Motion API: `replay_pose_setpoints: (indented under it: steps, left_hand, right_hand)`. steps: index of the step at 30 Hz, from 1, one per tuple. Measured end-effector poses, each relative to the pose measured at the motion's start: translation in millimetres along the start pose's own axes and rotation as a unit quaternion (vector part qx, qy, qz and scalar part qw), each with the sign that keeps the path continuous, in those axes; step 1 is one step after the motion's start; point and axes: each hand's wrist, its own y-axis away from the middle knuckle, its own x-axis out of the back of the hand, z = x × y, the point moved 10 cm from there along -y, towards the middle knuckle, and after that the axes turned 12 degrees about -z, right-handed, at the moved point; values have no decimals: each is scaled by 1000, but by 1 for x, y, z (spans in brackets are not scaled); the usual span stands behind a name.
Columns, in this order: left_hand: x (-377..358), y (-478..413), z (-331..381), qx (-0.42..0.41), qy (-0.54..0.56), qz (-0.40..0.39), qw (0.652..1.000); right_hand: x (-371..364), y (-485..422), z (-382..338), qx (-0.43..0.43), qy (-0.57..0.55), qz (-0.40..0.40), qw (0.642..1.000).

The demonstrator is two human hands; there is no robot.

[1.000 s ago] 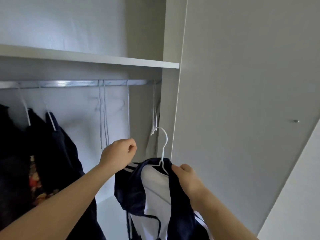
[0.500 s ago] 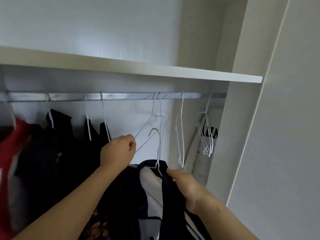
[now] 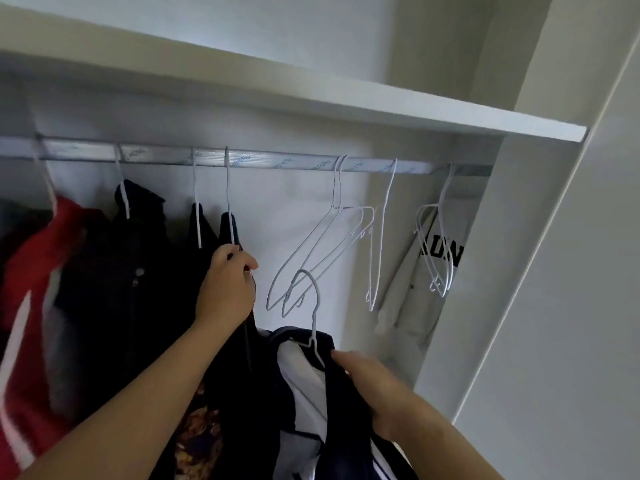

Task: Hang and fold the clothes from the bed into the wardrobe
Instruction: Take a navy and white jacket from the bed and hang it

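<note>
Currently the step in hand is the hang phase. The navy jacket (image 3: 341,441) is loaded on a white hanger (image 3: 314,320). It is off the bed and inside the wardrobe (image 3: 460,306) opening, below the rail (image 3: 277,162) and not yet hooked on.

Right hand (image 3: 375,389): fingers curled round the jacket shoulder, approx. at the hook base; the hanger arm is presumably under the fabric. Reason (judged): a grip near the neck stops the fabric sliding off and lets the hook be steered. The hook points up, free, and overlaps the low tips of the empty hangers (image 3: 311,251) in view; contact cannot be confirmed. The forearm enters from lower right, angled up and inward.

Left hand (image 3: 228,285): raised higher, fingers closed in a pinch on the shoulder of a hung dark garment (image 3: 227,226), just under its hanger neck. Reason (judged): it holds hung items to the left so a gap on the rail is available btwn them and the empty hangers. The forearm rises from lower left.

Ref. only:
- Red garment (image 3: 34,268) at far left.
- White sweatshirt (image 3: 412,292) w/ black lettering at far right.
- Shelf (image 3: 381,105) sits close above the rail, so hook headroom looks limited.
</note>
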Motion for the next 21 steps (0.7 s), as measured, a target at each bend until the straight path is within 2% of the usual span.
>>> replay_pose_setpoints:
  steps: [8,14,21]
  left_hand:
    - [8,40,-4,57,26,-7,998]
    - [18,61,-9,100,4,-32,994]
    - [22,26,1,52,-4,-80,995]
  right_hand:
    - [-6,37,7,28,12,4,1000]
    - [-31,49,-3,54,14,-11,998]
    - [-66,39,-48,93,-10,-67,993]
